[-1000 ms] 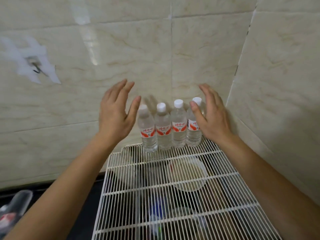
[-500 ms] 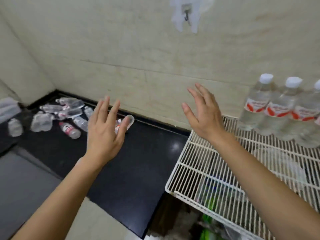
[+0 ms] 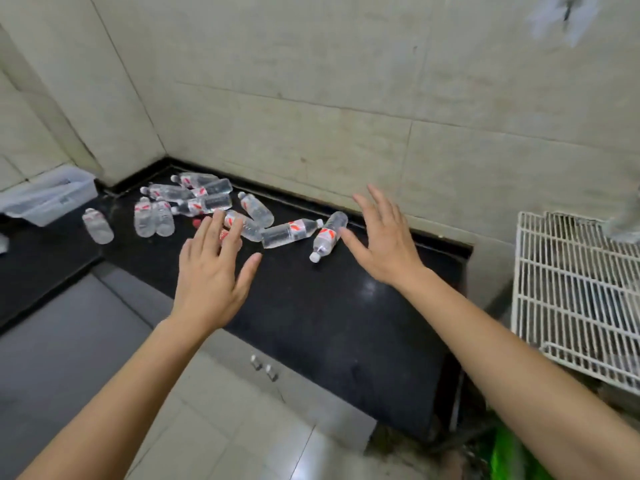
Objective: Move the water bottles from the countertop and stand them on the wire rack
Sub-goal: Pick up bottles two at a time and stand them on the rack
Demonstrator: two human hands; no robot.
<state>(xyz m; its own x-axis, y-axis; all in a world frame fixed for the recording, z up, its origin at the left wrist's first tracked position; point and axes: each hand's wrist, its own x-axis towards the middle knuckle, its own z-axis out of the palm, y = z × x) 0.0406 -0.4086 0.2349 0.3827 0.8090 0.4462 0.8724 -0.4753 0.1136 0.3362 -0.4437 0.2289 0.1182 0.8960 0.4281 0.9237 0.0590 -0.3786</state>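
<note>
With both grips spread and empty over the counter [image 3: 311, 323], take the nearest bottles [image 3: 214, 216] lying far left: right hand [image 3: 384, 240] on the one by its thumb, left hand [image 3: 213, 271] on the next. Grab mid-body, turn caps up, then carry right to the rack [image 3: 571, 299].

Dim, even indoor light — soft glare on the black countertop [image 3: 346, 323] below the right hand's fingers [image 3: 381, 209]; wide-angle bowing and blur toward the edges.
</note>
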